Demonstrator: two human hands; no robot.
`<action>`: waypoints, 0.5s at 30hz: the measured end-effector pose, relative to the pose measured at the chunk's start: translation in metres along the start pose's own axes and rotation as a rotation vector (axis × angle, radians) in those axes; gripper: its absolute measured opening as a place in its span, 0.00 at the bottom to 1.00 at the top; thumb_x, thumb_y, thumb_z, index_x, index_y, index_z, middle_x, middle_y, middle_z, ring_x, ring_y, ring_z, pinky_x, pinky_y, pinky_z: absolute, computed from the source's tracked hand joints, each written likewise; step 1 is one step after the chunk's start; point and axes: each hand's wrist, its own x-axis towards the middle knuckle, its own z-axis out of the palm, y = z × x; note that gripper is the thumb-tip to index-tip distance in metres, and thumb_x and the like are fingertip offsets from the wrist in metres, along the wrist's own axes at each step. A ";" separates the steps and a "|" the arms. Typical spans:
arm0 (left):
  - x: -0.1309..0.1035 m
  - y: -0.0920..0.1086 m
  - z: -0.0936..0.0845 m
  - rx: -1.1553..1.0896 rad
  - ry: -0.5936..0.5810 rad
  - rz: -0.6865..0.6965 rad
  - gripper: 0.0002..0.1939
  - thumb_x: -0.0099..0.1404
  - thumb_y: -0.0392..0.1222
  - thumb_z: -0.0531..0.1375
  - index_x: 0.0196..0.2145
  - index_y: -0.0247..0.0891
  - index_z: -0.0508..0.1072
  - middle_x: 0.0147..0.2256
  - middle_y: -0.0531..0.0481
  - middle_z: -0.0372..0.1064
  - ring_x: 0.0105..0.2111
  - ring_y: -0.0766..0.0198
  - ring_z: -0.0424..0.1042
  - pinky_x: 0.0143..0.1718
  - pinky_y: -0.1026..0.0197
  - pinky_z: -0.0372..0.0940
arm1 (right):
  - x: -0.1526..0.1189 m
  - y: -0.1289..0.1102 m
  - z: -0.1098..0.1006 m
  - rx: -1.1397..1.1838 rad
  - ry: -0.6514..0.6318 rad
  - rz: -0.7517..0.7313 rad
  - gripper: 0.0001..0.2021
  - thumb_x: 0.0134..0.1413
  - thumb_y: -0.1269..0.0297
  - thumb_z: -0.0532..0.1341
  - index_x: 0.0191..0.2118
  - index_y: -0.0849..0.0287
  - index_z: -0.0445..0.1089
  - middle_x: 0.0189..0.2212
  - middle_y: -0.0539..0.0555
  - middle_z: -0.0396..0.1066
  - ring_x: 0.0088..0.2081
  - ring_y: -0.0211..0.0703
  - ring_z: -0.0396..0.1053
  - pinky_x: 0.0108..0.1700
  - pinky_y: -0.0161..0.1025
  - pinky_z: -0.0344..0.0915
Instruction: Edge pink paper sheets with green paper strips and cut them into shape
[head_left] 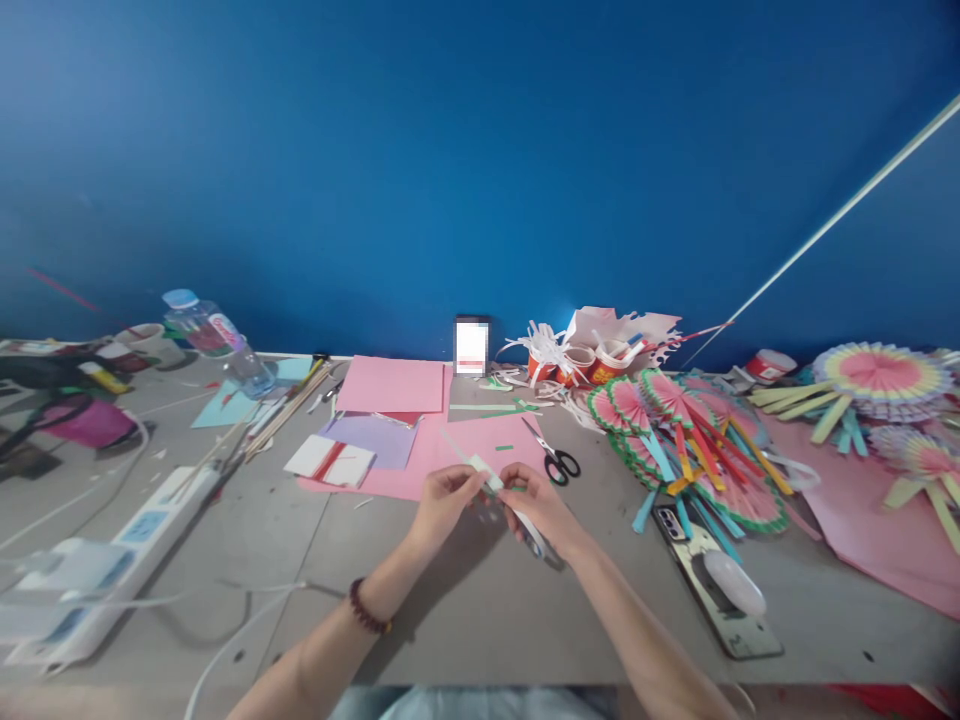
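Note:
My left hand (444, 508), with a beaded bracelet on the wrist, pinches one end of a small white paper piece (486, 472). At its other end, my right hand (546, 508) has its fingers closed. A white strip (531, 532) hangs down below the right fingers, slightly blurred; I cannot tell whether it joins the small piece. Beyond both hands lies a sheet of pink paper (401, 486) on the grey table, with a small green scrap (505, 448) on it. Black-handled scissors (561, 466) rest just past my right hand.
Left are a power strip (142, 535), a plastic bottle (217, 335) and a white pad (330, 460). Right are pleated paper fans (690, 400), a phone (720, 590) with a white mouse (735, 582) on it, and red cups (611, 365). A small screen (471, 348) leans against the blue wall.

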 end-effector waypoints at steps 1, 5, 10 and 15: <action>0.000 -0.001 0.000 0.011 0.011 0.001 0.18 0.54 0.53 0.63 0.20 0.35 0.73 0.18 0.50 0.70 0.20 0.67 0.66 0.23 0.65 0.59 | 0.000 0.000 0.000 -0.002 0.000 -0.004 0.17 0.42 0.54 0.66 0.32 0.57 0.60 0.22 0.42 0.64 0.14 0.29 0.60 0.13 0.28 0.59; 0.001 -0.002 0.001 -0.017 0.047 -0.005 0.19 0.54 0.53 0.63 0.18 0.35 0.71 0.17 0.51 0.68 0.18 0.68 0.65 0.22 0.66 0.58 | -0.001 0.002 0.001 -0.005 -0.025 -0.021 0.17 0.43 0.54 0.65 0.33 0.57 0.60 0.25 0.44 0.65 0.15 0.29 0.61 0.14 0.28 0.59; 0.000 -0.001 0.002 -0.059 0.076 -0.031 0.19 0.54 0.54 0.63 0.19 0.36 0.68 0.17 0.52 0.68 0.18 0.67 0.67 0.22 0.66 0.59 | -0.003 0.001 0.001 0.020 -0.122 -0.025 0.21 0.42 0.54 0.66 0.39 0.54 0.58 0.32 0.46 0.68 0.17 0.30 0.64 0.17 0.31 0.64; 0.001 -0.004 0.001 -0.082 0.072 -0.048 0.19 0.55 0.55 0.62 0.21 0.36 0.68 0.17 0.52 0.69 0.19 0.66 0.69 0.22 0.66 0.59 | -0.004 -0.001 0.001 0.021 -0.134 -0.047 0.19 0.44 0.55 0.65 0.38 0.55 0.59 0.33 0.47 0.68 0.19 0.31 0.65 0.20 0.32 0.64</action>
